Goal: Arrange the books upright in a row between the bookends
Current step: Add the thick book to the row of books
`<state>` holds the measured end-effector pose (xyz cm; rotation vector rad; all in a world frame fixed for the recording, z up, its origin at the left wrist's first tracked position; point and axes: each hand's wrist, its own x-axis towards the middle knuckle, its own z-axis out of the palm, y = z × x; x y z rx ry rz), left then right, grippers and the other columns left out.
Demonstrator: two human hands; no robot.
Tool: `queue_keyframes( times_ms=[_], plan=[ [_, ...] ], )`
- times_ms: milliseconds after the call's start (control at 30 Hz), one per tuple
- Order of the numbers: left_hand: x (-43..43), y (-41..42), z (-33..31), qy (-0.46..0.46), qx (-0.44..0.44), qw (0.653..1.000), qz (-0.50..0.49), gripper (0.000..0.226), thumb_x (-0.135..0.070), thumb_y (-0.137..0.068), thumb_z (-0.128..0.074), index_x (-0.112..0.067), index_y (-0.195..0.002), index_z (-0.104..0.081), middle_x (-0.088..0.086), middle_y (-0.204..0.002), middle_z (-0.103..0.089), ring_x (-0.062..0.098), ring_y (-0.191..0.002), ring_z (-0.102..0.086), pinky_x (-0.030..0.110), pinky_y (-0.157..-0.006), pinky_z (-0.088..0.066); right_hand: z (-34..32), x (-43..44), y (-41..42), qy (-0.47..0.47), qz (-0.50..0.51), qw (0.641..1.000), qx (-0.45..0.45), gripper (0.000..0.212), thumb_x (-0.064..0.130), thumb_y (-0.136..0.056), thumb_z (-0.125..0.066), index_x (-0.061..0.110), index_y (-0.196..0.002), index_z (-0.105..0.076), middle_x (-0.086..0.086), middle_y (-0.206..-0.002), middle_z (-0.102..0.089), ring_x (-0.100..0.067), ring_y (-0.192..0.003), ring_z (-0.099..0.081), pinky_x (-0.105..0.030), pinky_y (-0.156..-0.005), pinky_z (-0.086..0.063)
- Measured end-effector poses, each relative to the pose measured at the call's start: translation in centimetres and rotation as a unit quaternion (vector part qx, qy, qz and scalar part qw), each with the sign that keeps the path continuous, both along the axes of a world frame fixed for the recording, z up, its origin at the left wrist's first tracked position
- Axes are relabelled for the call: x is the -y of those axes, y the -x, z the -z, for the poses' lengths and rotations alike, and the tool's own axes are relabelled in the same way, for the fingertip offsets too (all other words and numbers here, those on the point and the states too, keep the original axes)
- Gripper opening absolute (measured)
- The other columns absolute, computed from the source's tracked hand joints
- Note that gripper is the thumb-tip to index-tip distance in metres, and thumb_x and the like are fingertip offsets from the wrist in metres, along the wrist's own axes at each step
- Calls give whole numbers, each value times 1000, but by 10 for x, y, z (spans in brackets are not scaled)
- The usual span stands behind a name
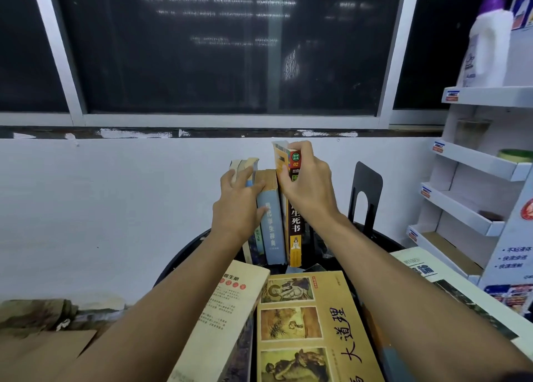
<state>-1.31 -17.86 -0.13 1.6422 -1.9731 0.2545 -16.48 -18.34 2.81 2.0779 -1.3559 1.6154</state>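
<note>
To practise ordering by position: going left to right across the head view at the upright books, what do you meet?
Left hand → pale blue hardback book → dark brown-spined paperback book → black metal bookend → white cardboard shelf rack

the flat yellow book (317,332) runs off the bottom edge

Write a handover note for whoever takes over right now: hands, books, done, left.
Left hand: fingers flat, steadying the upright books beside the blue-grey book.
Right hand: grips the top of the dark-spined book at the row's right end.
Black bookend stands apart to the right; no left one is visible.
Done: a few books upright.
Left: yellow book, cream book and white book lie flat; stand them, then close the bookend in.
</note>
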Motion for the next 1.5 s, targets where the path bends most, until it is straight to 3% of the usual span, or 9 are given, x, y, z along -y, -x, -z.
queue_keyframes(
  times_ms=[100,700,867,933,1100,1167,1267,1500],
  plan=[
    [0,-1,0,-2,1,1000,-1,56,-39,-91,-70,-29,-143,-51,-7,-162,-21,29,-150,-10,48,-85,-56,13,8,0,19,0,1000,9,34,16,-94,-65,12,-123,-48,-9,-98,-70,-26,-83,-67,-42,-70,-58],
    [-1,0,1,6,4,1000,0,55,-40,-92,-69,-32,-143,-50,-9,-162,-19,28,-150,-10,47,-85,-57,36,26,3,23,-13,999,29,36,15,-94,-65,16,-126,-48,-7,-102,-70,-24,-85,-68,-43,-71,-59],
    [0,0,1,6,3,1000,-2,57,-41,-91,-69,-32,-144,-50,-9,-162,-20,28,-150,-10,48,-86,-57,35,16,14,-35,-78,996,20,39,27,-97,-65,24,-132,-47,2,-109,-67,-4,-87,-62,-23,-77,-55],
    [0,-1,1,8,1,1000,-1,57,-41,-90,-70,-32,-143,-51,-8,-163,-21,28,-150,-10,49,-86,-57,30,11,21,-77,-125,989,8,44,27,-97,-65,30,-136,-45,6,-116,-65,-1,-100,-61,-23,-88,-54],
    [0,-2,1,5,-4,1000,4,58,-39,-89,-72,-31,-143,-52,-7,-163,-22,29,-150,-10,51,-88,-55,18,-1,45,-252,-216,940,-82,85,12,-92,-70,50,-148,-18,7,-149,-44,0,-128,-47,-20,-97,-46],
    [-1,-2,1,2,-5,1000,5,58,-38,-90,-72,-31,-144,-51,-7,-163,-21,29,-151,-10,51,-89,-55,15,-1,48,-265,-208,935,-108,92,9,-92,-70,52,-149,-11,5,-155,-37,-7,-135,-42,-24,-101,-44],
    [-1,0,-1,1,-6,1000,8,59,-38,-90,-72,-31,-144,-50,-7,-163,-22,29,-150,-10,52,-90,-54,15,0,43,-261,-198,939,-109,95,8,-92,-71,55,-147,-10,4,-156,-35,-12,-139,-40,-39,-99,-53],
    [-1,-2,1,4,-2,1000,4,59,-38,-89,-72,-30,-144,-51,-5,-162,-24,30,-149,-12,53,-89,-55,14,6,39,-255,-191,942,-106,93,8,-91,-72,56,-146,-14,3,-154,-38,-13,-138,-40,-45,-96,-55]
  ],
)
